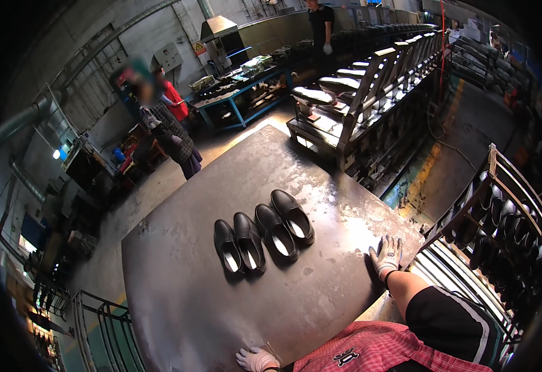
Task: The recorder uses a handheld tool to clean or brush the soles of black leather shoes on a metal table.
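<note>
Several black slip-on shoes [246, 226] with pale insoles stand side by side in a slanting row on a dark metal tabletop [190, 310]. My right hand [387, 255], in a white work glove, lies flat on the right edge of the tabletop with its fingers spread. At the near edge, my left hand [257, 359] rests in a similar glove, its fingers stretched toward the left. Neither hand touches the shoes or holds anything. The lower part of my left hand is cut off by the picture's edge.
A shoe conveyor [345, 124] runs away beyond the table's far right corner. A rack of dark shoes [500, 217] stands close on the right. Railings [106, 322] are at the lower left. People stand beyond the table, near a blue workbench [240, 108].
</note>
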Available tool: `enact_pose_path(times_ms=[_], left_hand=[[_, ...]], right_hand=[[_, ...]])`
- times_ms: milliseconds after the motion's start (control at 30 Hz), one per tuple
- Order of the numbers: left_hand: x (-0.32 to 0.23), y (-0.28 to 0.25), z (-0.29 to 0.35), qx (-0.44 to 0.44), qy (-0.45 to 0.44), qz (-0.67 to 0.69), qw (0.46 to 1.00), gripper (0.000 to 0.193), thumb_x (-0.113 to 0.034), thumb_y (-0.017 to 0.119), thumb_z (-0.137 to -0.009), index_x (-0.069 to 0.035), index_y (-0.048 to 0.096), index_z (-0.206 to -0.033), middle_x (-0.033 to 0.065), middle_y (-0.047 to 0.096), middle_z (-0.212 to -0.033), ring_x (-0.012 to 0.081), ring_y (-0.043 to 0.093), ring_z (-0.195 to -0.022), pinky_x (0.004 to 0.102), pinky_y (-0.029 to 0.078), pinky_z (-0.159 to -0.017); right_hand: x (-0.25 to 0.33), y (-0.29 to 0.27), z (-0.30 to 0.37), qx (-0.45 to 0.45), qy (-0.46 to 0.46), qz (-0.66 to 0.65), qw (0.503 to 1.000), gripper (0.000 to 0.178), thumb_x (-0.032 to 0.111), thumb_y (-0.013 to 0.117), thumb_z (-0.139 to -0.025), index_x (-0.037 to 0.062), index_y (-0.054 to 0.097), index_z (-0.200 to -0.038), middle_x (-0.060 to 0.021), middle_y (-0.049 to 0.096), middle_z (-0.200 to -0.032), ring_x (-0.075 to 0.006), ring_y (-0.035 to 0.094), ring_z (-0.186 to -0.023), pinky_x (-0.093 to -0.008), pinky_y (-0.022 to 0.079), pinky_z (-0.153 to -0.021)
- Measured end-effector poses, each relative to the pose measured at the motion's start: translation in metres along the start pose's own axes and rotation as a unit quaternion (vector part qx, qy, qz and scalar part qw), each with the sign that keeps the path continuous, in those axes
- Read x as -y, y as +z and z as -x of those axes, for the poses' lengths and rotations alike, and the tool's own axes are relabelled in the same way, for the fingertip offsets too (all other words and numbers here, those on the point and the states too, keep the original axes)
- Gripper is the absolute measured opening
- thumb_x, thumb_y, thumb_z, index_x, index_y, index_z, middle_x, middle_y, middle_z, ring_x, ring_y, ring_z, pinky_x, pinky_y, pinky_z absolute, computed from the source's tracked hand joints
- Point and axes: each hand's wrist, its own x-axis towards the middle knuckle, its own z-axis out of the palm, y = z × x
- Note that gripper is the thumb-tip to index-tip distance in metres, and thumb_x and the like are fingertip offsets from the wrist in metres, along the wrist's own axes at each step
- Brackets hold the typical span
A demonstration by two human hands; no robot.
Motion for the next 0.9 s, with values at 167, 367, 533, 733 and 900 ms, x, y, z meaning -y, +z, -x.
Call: enact_pose_path(times_ms=[167, 367, 533, 733, 900], left_hand=[[-0.005, -0.002, -0.005, 0.026, -0.002, 0.01, 1.0, 0.053, -0.043, 0.046, -0.099, -0.003, 0.055, -0.133, 0.0227, 0.05, -0.14, 0.0406, 0.048, -0.128, 0.0523, 0.042, -0.104], [-0.007, -0.003, -0.005, 0.047, 0.019, -0.012, 0.999, 0.055, -0.045, 0.045, -0.1, -0.003, 0.053, -0.135, 0.0237, 0.048, -0.142, 0.0417, 0.045, -0.13, 0.0525, 0.04, -0.106], [0.006, -0.006, -0.001, 0.02, -0.017, -0.008, 1.0, 0.052, -0.043, 0.044, -0.101, -0.003, 0.055, -0.132, 0.0241, 0.051, -0.139, 0.0414, 0.048, -0.127, 0.0526, 0.042, -0.104], [-0.007, 0.001, -0.004, -0.009, 0.02, -0.003, 1.0, 0.047, -0.039, 0.044, -0.101, -0.003, 0.058, -0.127, 0.0242, 0.054, -0.135, 0.0403, 0.05, -0.124, 0.0521, 0.044, -0.101], [0.002, 0.007, -0.004, -0.001, 0.058, -0.042, 0.997, 0.058, -0.05, 0.052, -0.096, -0.003, 0.057, -0.129, 0.0231, 0.055, -0.134, 0.0408, 0.049, -0.125, 0.0523, 0.043, -0.102]], right_hand=[[0.0, -0.002, -0.005, 0.014, 0.017, -0.016, 1.0, 0.07, 0.051, 0.059, -0.088, 0.0009, 0.051, -0.136, -0.0162, 0.045, -0.147, -0.0311, 0.033, -0.142, -0.046, 0.008, -0.124], [-0.002, 0.001, -0.005, -0.008, 0.028, -0.024, 0.999, 0.068, 0.05, 0.061, -0.088, 0.0001, 0.052, -0.134, -0.0159, 0.046, -0.146, -0.0308, 0.033, -0.142, -0.0463, 0.007, -0.124], [0.01, 0.006, -0.005, 0.031, 0.009, 0.008, 0.999, 0.071, 0.054, 0.056, -0.089, 0.0008, 0.052, -0.137, -0.0172, 0.045, -0.149, -0.0305, 0.034, -0.143, -0.0472, 0.006, -0.124], [-0.004, 0.008, -0.007, 0.012, 0.01, 0.02, 1.0, 0.072, 0.053, 0.055, -0.09, 0.0007, 0.05, -0.139, -0.0174, 0.046, -0.148, -0.0314, 0.036, -0.141, -0.047, 0.007, -0.124], [-0.002, 0.008, -0.006, 0.01, 0.003, 0.009, 1.0, 0.072, 0.052, 0.056, -0.09, -0.0002, 0.048, -0.14, -0.018, 0.048, -0.146, -0.0329, 0.037, -0.14, -0.0469, 0.008, -0.124]])
